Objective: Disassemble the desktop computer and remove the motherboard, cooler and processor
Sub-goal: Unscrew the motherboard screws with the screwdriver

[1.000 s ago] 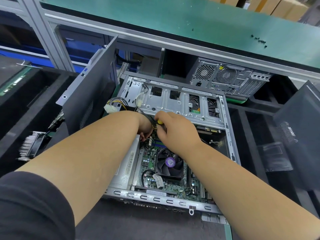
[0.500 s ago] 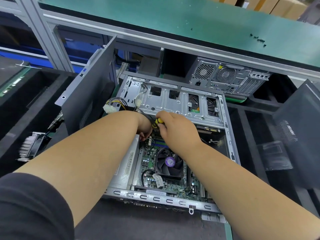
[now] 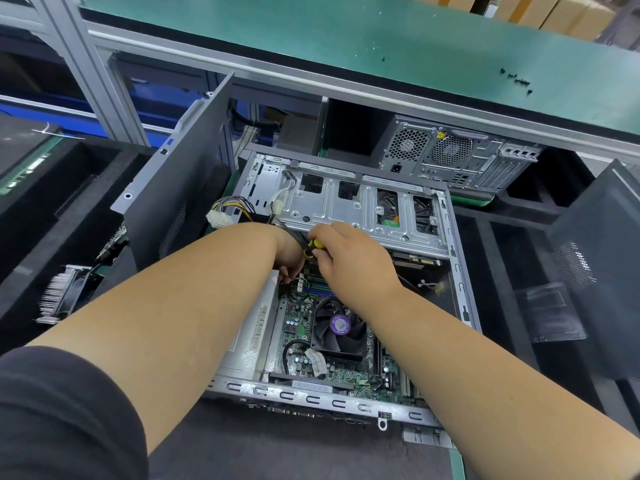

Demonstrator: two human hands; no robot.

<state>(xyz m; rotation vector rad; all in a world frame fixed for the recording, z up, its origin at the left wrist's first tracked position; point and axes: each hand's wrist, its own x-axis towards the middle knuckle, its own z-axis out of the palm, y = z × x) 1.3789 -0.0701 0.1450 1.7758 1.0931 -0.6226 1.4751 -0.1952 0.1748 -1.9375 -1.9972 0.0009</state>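
Note:
An open desktop case lies on its side in front of me. Its green motherboard carries a black cooler fan with a purple sticker. My right hand grips a yellow-and-black screwdriver near the board's upper left corner, under the silver drive cage. My left hand reaches down beside the screwdriver, its fingertips curled at the board's edge; what they touch is hidden. The processor is hidden under the cooler.
A grey side panel leans at the left, a dark one at the right. A loose heatsink lies far left. A second computer sits behind, under the green bench. Loose power cables hang by the cage.
Both hands hold almost the same spot; the right hand has shifted very slightly on the screwdriver.

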